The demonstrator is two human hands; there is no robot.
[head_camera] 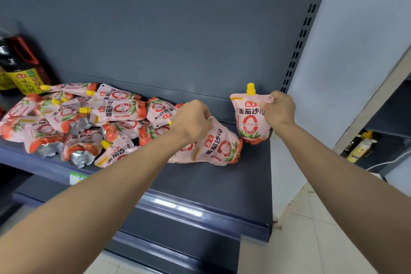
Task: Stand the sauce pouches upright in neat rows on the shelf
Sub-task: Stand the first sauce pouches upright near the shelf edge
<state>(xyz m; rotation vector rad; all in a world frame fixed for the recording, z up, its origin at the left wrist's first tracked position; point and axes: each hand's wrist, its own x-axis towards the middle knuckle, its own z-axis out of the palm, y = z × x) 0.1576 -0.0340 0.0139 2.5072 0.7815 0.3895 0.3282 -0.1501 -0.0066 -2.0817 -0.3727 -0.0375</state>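
One pink tomato-sauce pouch (250,118) with a yellow cap stands upright at the back right of the dark grey shelf (222,182). My right hand (279,108) grips its top right corner. My left hand (191,119) is closed on the top of a second pouch (219,145), which lies tilted on its side just left of the upright one. A loose heap of several more pouches (89,118) lies flat and jumbled across the left half of the shelf.
Dark soy sauce bottles (20,66) stand at the far left against the back panel (178,40). The shelf's right end is by a slotted upright (300,44). A lower shelf (173,251) juts out below. Another rack (378,140) is at the right.
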